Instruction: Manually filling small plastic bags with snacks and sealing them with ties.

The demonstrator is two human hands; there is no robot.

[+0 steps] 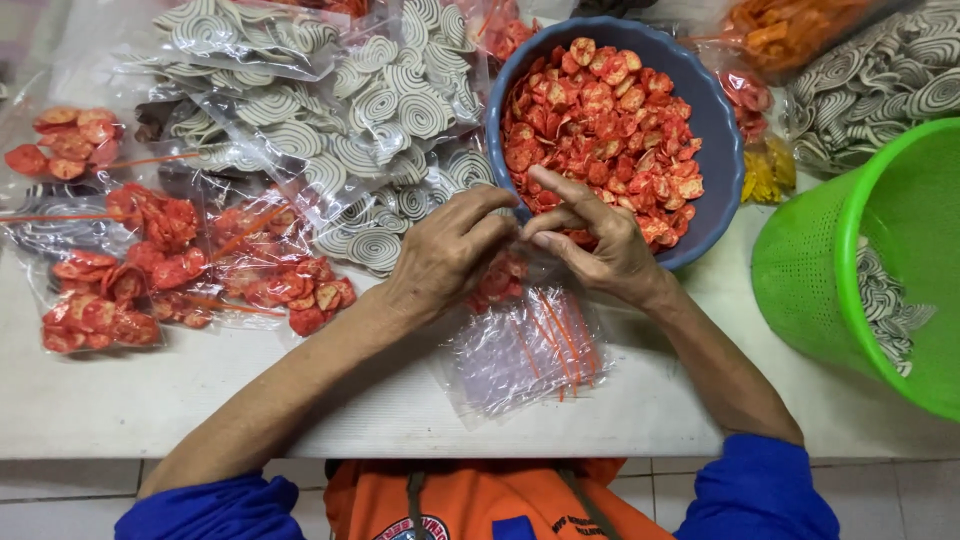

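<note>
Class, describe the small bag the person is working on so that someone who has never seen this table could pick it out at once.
Start at the big blue bowl of red chips. Just below its near rim, the left hand and right hand meet over a small clear plastic bag holding a few red chips. Unlike the filled bags at the left, it is still being handled.

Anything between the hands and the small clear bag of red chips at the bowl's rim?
Nothing visible. The left hand and right hand are both already on the clear bag, right beside the blue bowl.
</note>
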